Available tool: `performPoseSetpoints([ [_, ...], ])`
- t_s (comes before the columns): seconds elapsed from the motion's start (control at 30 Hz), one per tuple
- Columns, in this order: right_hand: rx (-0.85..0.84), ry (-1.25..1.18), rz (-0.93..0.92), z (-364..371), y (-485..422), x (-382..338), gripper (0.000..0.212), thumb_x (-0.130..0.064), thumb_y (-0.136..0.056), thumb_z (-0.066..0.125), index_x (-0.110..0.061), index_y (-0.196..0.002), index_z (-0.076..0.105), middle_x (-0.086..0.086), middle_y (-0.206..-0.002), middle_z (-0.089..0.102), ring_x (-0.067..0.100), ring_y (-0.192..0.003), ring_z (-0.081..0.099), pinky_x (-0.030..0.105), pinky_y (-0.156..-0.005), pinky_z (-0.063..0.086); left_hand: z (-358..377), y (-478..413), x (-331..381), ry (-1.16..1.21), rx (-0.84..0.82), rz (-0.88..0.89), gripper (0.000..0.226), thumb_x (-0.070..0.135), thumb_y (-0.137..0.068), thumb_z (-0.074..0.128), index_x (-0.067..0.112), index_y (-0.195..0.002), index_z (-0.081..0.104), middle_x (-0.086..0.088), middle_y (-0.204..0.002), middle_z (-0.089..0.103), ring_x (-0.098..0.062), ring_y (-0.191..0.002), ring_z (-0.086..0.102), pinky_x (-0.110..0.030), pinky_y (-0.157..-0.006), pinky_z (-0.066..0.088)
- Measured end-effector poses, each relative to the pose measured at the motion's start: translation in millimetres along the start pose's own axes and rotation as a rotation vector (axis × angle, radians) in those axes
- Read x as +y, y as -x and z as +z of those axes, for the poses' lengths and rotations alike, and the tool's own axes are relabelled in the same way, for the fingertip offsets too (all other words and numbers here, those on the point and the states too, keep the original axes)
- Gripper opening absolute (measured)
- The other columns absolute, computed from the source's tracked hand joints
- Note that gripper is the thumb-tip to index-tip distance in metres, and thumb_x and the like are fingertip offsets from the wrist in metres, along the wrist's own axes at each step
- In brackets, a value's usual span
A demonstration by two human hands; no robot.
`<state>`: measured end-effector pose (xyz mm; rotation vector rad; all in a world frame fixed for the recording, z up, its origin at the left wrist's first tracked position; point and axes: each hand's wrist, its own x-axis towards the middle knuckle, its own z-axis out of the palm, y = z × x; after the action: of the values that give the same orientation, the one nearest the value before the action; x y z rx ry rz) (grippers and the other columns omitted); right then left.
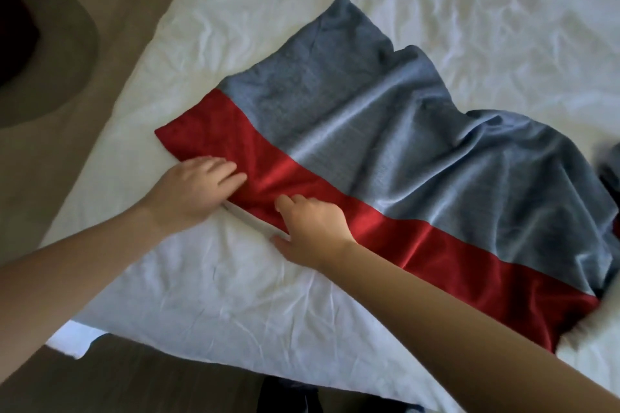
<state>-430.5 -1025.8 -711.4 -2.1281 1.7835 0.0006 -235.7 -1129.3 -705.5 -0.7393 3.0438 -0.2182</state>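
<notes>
Pressing on the red band of a grey-and-red garment (385,131), the left hand (198,188) has its fingers close together. At its 4 o'clock, the right hand (312,228) curls over the hem, thumb on the white sheet (208,278); whether it pinches, I cannot tell. The garment spreads across the bed toward 2 o'clock.

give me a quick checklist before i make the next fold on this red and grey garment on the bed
1. Hands placed: left hand and right hand both rest on the red band, ok.
2. Red-and-grey garment flat: grey part lies in ridges, not ok.
3. Red band's near edge straight: ok.
4. White sheet smooth underneath: wrinkled, not ok.
5. Garment's right end clear of the dark cloth: cannot tell.
</notes>
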Motion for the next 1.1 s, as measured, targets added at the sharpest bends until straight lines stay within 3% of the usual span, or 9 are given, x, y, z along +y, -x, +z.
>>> performPoseSetpoints([
  [0.1,-0.059,-0.021,0.049,5,-24,-20,0.028,-0.024,-0.083,0.062,-0.014,-0.105,0.049,0.005,-0.096,0.061,0.028,-0.083,0.062,0.030,-0.056,0.032,3,2,-18,-0.006,-0.074,-0.057,0.039,0.000,-0.074,0.032,-0.001,-0.082,0.071,-0.019,-0.077,0.069,-0.032,-0.064,0.068,-0.039,-0.051,0.056],
  [0.23,-0.023,-0.121,0.149,6,-43,-44,0.021,-0.001,-0.077,0.055,-0.011,-0.095,0.052,0.006,-0.091,0.063,0.031,-0.078,0.061,0.030,-0.053,0.027,4,18,-40,-0.011,-0.158,-0.118,0.028,-0.011,-0.070,0.044,-0.003,-0.079,0.070,-0.020,-0.074,0.068,-0.032,-0.063,0.068,-0.040,-0.047,0.054],
  [0.5,-0.065,-0.129,-0.123,37,-24,-98,0.031,0.003,-0.076,0.054,-0.009,-0.104,0.052,0.010,-0.097,0.059,0.032,-0.084,0.059,0.031,-0.056,0.033,5,114,-44,-0.027,-0.069,-0.022,0.042,-0.005,-0.071,0.035,0.000,-0.082,0.075,-0.015,-0.080,0.074,-0.025,-0.057,0.071,-0.028,-0.040,0.053],
  [0.6,-0.074,-0.144,-0.130,38,-25,-99,0.026,-0.002,-0.078,0.056,-0.011,-0.103,0.053,0.008,-0.094,0.059,0.031,-0.080,0.059,0.030,-0.054,0.030,6,136,-34,-0.004,-0.104,-0.087,0.032,-0.019,-0.060,0.063,-0.005,-0.086,0.074,-0.021,-0.086,0.073,-0.031,-0.063,0.072,-0.035,-0.043,0.056],
  [0.7,-0.042,-0.153,-0.119,34,-29,-97,0.022,-0.022,-0.084,0.060,-0.013,-0.103,0.053,0.005,-0.095,0.058,0.028,-0.079,0.059,0.029,-0.055,0.033,6,137,-32,-0.006,-0.171,-0.173,0.063,-0.022,-0.034,0.081,-0.006,-0.093,0.073,-0.025,-0.092,0.071,-0.037,-0.072,0.071,-0.044,-0.051,0.058],
  [0.8,-0.057,-0.158,-0.118,34,-32,-103,0.020,-0.021,-0.085,0.059,-0.013,-0.102,0.055,0.006,-0.093,0.059,0.028,-0.076,0.058,0.029,-0.055,0.034,3,130,-38,0.005,-0.091,-0.128,0.038,-0.021,-0.066,0.052,-0.007,-0.094,0.073,-0.026,-0.098,0.070,-0.039,-0.078,0.071,-0.045,-0.056,0.059],
  [0.87,-0.070,-0.151,-0.105,34,-34,-111,0.015,-0.006,-0.081,0.055,-0.010,-0.096,0.056,0.007,-0.089,0.059,0.030,-0.073,0.058,0.029,-0.051,0.027,-2,126,-44,0.005,-0.037,-0.102,0.044,-0.010,-0.072,0.034,-0.006,-0.088,0.075,-0.023,-0.091,0.072,-0.033,-0.070,0.072,-0.035,-0.046,0.057],
  [1.03,-0.077,-0.153,-0.128,43,-35,-138,0.013,0.001,-0.080,0.055,-0.008,-0.089,0.057,0.009,-0.085,0.061,0.030,-0.070,0.058,0.029,-0.052,0.027,-4,148,-56,-0.017,-0.045,-0.106,0.039,-0.007,-0.072,0.038,-0.003,-0.077,0.076,-0.017,-0.081,0.074,-0.025,-0.060,0.072,-0.025,-0.040,0.053],
  [1.1,-0.122,-0.151,-0.194,49,-33,-147,0.016,0.002,-0.079,0.056,-0.008,-0.091,0.058,0.009,-0.087,0.062,0.030,-0.072,0.060,0.030,-0.053,0.029,3,169,-53,-0.040,-0.165,-0.100,0.039,-0.011,-0.070,0.051,0.002,-0.099,0.074,-0.013,-0.104,0.072,-0.020,-0.079,0.073,-0.024,-0.052,0.055],
])
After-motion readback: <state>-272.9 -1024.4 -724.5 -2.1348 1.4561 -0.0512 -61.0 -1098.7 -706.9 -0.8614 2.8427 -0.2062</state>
